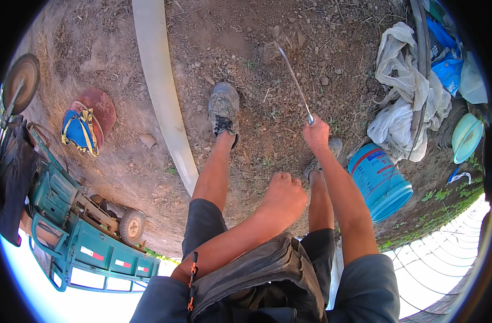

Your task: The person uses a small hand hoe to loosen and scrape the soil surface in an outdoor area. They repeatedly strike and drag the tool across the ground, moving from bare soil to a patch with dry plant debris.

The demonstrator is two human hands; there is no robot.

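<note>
My right hand [316, 132] is closed around the near end of a thin metal rod [294, 78], whose bent, narrow shaft slants away from me to the upper left. The rod's far end reaches loose soil and dry plant bits; whether it touches the ground is unclear. Nearer my body, my left hand [284, 196] is curled with the back of the hand upward, in front of a dark zipped bag [254, 270] at my waist. Nothing shows in its fingers, though their undersides are hidden.
A pale flat strip or hose [159, 76] crosses the soil left of my shoe. A blue bucket [377, 177] and crumpled plastic sheeting [399, 80] lie right, beside a light green basin [467, 137]. A blue-yellow bag [79, 130] and a green cargo tricycle [88, 242] are left.
</note>
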